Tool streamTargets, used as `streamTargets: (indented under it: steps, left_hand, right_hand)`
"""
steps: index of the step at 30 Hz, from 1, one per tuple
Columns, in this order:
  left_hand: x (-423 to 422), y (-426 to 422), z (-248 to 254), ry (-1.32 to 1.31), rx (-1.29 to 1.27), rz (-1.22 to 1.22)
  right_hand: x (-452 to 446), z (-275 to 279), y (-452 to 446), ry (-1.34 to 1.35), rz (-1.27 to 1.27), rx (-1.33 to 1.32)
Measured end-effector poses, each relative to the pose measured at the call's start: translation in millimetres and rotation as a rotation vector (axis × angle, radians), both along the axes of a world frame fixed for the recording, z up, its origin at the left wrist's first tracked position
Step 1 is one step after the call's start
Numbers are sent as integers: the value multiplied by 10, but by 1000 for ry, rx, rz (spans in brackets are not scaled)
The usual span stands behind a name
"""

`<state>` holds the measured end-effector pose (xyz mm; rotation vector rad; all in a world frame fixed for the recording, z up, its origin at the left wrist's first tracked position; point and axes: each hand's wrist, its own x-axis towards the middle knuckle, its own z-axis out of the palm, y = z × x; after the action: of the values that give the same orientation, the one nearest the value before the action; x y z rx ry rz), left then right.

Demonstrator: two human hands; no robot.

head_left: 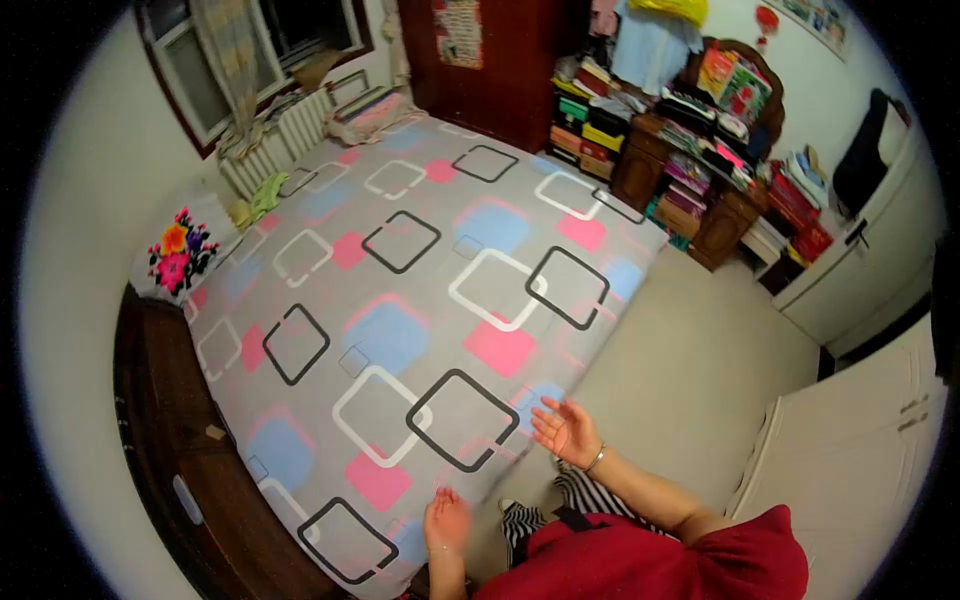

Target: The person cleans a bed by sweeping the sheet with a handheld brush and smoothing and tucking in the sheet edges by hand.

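A bed covered with a grey sheet, printed with squares in black, white, pink and blue, fills the middle of the view. My left hand is at the bed's near edge, palm turned inward and slightly blurred, with its fingers stretched out. Whether it touches the sheet I cannot tell. Palm up and fingers apart, my right hand hovers by the bed's right side, a bracelet on its wrist. Neither hand holds anything.
A pillow with embroidered flowers leans by the dark wooden headboard. Folded bedding lies at the far corner. Beyond are a red-brown wardrobe and a cluttered dresser. A pale cabinet stands right of the floor.
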<state>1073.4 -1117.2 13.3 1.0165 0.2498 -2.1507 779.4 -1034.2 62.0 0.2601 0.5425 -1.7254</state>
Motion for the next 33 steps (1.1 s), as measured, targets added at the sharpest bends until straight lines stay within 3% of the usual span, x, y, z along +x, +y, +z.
streamTargets:
  steps: [3,6,11,15,17,18,20,24,33]
  left_hand:
    - [-541,-93,155,47,-67,-163]
    - [-1224,-91,-20,55,-114,-211]
    - [-2626,270,204,70,-63,-359]
    - [-3728,813,540,242,-35,-374]
    - [-4204,1043,658,540,17,-407]
    - [-4465,1111,705,678,-6,-487]
    - [-4949,1310,1008,496,-94,-564]
    - [-5916,1410,1458,654,-122,-767]
    - [-7523,1366,1579,863,-40,-1001]
  right_hand:
    - [-396,85,361,-35,-124,-5]
    - [-826,38,766,-81,-236,-28]
    - [-1701,-28,1396,-139,-279,-80]
    - [-2504,138,1753,-86,-357,-134]
    - [-2899,261,1901,-83,-401,-189]
    - [-3050,446,1950,-81,-476,-196]
    - [-3317,566,2049,-74,-602,-267]
    - [-3799,906,2119,-40,-816,-285]
    - [-4823,1121,2048,94,-1082,-400]
